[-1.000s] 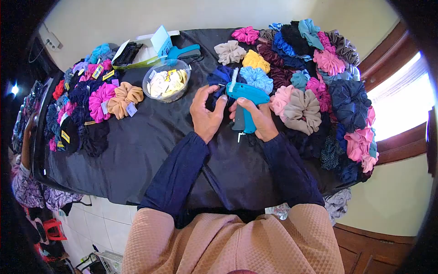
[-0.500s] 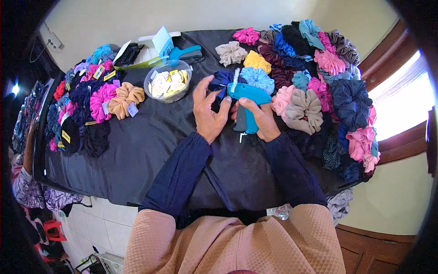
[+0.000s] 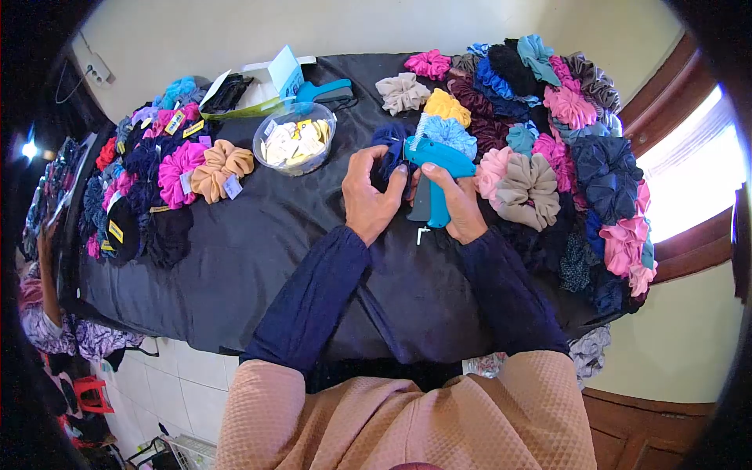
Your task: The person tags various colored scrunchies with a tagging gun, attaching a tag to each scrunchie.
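Observation:
My right hand [image 3: 462,207] is wrapped round the grip of a teal tagging gun [image 3: 443,159], which has a row of clear fasteners standing up from its top. Held in my left hand [image 3: 371,196] is a dark navy scrunchie [image 3: 389,141], bunched between thumb and fingers. The gun's front end meets the scrunchie's right side; the needle is hidden there. Whether a tag sits between them I cannot make out. Just behind the gun lie a light blue scrunchie [image 3: 453,135] and a yellow scrunchie [image 3: 448,107].
A clear tub [image 3: 332,131] holds paper tags. Behind it are an open box [image 3: 274,82] and a second teal tagging gun [image 3: 317,90]. Tagged scrunchies [image 3: 182,168] are heaped left, more scrunchies [image 3: 529,192] right, on a black cloth [image 3: 258,251]. Another person's arm [image 3: 48,274] shows far left.
My left hand's raised fingers have curled in around the navy scrunchie. The tagging gun stays against it, still in my right hand. The whole view has shifted slightly.

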### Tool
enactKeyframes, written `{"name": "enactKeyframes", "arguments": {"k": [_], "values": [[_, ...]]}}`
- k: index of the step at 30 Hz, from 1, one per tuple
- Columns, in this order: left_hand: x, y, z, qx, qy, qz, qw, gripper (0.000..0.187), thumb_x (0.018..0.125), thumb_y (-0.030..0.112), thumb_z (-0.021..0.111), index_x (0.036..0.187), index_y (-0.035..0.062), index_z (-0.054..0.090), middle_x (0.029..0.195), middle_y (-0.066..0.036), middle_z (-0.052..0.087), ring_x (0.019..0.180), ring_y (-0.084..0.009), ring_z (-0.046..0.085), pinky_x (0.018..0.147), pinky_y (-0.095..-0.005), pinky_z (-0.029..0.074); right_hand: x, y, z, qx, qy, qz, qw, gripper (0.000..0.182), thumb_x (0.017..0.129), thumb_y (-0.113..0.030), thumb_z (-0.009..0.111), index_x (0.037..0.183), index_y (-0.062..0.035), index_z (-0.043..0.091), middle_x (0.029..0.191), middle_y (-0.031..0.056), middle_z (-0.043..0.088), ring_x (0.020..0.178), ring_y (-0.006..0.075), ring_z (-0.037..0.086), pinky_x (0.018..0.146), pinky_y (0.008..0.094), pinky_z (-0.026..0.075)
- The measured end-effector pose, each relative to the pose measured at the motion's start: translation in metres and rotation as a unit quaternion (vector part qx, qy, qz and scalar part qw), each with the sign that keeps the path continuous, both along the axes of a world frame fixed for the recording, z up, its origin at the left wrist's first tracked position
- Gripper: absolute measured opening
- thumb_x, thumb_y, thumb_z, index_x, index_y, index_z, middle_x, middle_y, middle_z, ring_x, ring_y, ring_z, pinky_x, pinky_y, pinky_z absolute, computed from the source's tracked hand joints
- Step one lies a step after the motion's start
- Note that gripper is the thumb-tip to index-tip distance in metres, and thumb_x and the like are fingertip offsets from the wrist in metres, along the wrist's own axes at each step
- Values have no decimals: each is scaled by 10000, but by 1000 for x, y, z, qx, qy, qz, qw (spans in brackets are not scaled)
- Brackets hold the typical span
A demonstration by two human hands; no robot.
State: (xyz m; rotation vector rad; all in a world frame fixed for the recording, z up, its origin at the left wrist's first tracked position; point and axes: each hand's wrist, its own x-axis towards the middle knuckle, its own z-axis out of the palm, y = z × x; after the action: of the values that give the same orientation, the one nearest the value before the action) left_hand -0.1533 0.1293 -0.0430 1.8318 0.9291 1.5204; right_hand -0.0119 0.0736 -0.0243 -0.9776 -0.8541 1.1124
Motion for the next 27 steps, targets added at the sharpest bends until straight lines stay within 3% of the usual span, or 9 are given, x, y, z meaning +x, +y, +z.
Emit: {"name": "enactKeyframes", "arguments": {"k": [2,7,17,22,27], "values": [[0,-1,3,-26,-14,-23,999,297,810,83,697,1079,-20,625,1076,-157,619,1015,-276,615,911,-354,469,0,0,0,9,-6,-15,1000,234,885,-230,678,1019,-44,630,837,48,654,671,158,641,596,295,523],[3,-4,7,93,21,3,995,345,816,50,671,1153,-15,636,1159,-155,597,1051,-265,607,921,-348,471,2,2,-6,0,15,-17,1000,221,884,-226,681,994,-41,631,833,47,652,671,158,639,601,300,525],[2,5,-3,89,20,-51,995,386,820,32,639,1205,7,626,1243,-153,618,1158,-295,585,998,-370,442,2,1,-3,-13,12,-19,1000,216,885,-234,682,965,-40,631,824,54,651,668,161,640,601,302,526],[4,2,-3,-10,-18,-75,997,411,824,35,637,1234,20,612,1216,-147,640,1129,-297,592,983,-362,448,5,2,-4,-30,3,0,1000,231,884,-247,684,976,-43,628,818,56,652,663,166,645,600,300,524],[2,2,-3,-33,-24,-86,995,429,824,37,636,1252,40,609,1217,-144,641,1119,-288,595,981,-361,448,3,2,-2,-15,4,-4,1000,243,884,-255,684,987,-43,624,807,56,652,657,167,645,590,299,520]]}}
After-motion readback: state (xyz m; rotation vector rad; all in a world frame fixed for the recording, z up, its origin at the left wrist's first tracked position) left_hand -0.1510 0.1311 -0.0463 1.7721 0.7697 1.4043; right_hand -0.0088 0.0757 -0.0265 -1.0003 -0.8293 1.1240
